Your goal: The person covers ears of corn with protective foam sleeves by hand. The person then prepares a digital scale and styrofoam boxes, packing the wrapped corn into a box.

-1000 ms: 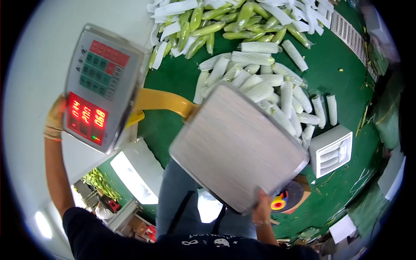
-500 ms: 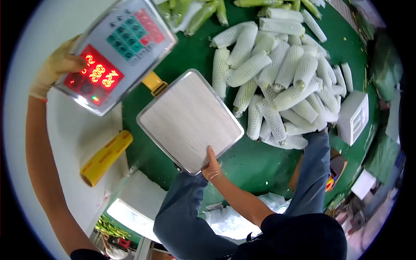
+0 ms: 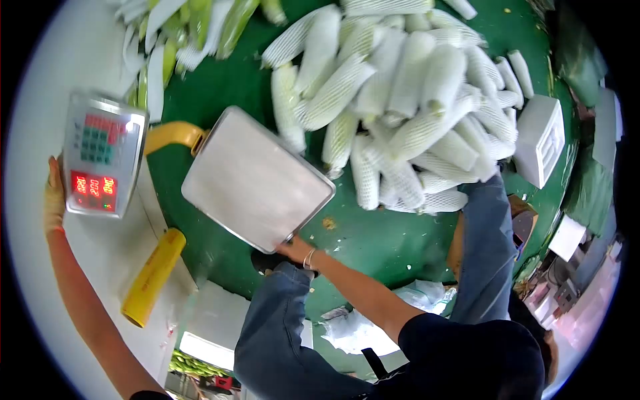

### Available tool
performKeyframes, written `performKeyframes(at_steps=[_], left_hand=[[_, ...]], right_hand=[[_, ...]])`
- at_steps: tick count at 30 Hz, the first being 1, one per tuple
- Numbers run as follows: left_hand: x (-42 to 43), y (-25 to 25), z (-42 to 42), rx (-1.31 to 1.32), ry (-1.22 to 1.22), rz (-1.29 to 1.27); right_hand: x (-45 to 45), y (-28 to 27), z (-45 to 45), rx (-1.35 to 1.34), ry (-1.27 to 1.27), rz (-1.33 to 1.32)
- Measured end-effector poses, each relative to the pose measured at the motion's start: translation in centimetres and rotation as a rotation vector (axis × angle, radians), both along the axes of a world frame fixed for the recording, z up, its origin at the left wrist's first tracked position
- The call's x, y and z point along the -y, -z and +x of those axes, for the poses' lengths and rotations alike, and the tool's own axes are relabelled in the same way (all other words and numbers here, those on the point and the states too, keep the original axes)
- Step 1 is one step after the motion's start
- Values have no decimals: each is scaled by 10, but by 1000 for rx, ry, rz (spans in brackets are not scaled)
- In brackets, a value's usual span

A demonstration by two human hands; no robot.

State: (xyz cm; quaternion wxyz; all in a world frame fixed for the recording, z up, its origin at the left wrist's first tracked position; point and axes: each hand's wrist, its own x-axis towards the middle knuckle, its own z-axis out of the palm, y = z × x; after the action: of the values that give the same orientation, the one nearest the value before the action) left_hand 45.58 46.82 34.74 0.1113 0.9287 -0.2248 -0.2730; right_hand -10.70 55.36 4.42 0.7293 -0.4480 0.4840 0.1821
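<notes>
A weighing scale has a bare metal platform [image 3: 257, 180] joined by a yellow arm [image 3: 175, 135] to a display panel [image 3: 105, 155] with lit red digits. At the panel's left edge is my left hand [image 3: 55, 197], with most of its fingers hidden behind the panel. My right hand [image 3: 297, 251] grips the platform's near corner, its fingers partly out of sight beneath. Right of the platform lies a large heap of long pale green vegetables in white foam net sleeves [image 3: 407, 100].
On the left, a yellow roll [image 3: 153, 277] lies on a white surface [image 3: 120, 257]. Unsleeved green vegetables [image 3: 237, 27] lie at the top. A white box [image 3: 539, 140] stands right of the heap. Crumpled clear plastic [image 3: 360, 330] lies between my legs on the green floor [image 3: 380, 247].
The scale has shifted left in view and its panel has turned more upright and looks smaller. My left thumb has left the panel's front. My right hand has slid with the platform corner.
</notes>
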Motion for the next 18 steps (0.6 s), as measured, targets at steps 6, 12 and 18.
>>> performKeyframes(at_steps=[6,12,18], left_hand=[[-15,-18,-115,667,212,-25],[89,-79,-594,-114,216,148],[357,-192,-799,-598,374,-221]], right_hand=[[125,-146,-111,390,-61,218],[469,-266,-321,-62,797,122],[724,-411,-590,-24,1075,-433]])
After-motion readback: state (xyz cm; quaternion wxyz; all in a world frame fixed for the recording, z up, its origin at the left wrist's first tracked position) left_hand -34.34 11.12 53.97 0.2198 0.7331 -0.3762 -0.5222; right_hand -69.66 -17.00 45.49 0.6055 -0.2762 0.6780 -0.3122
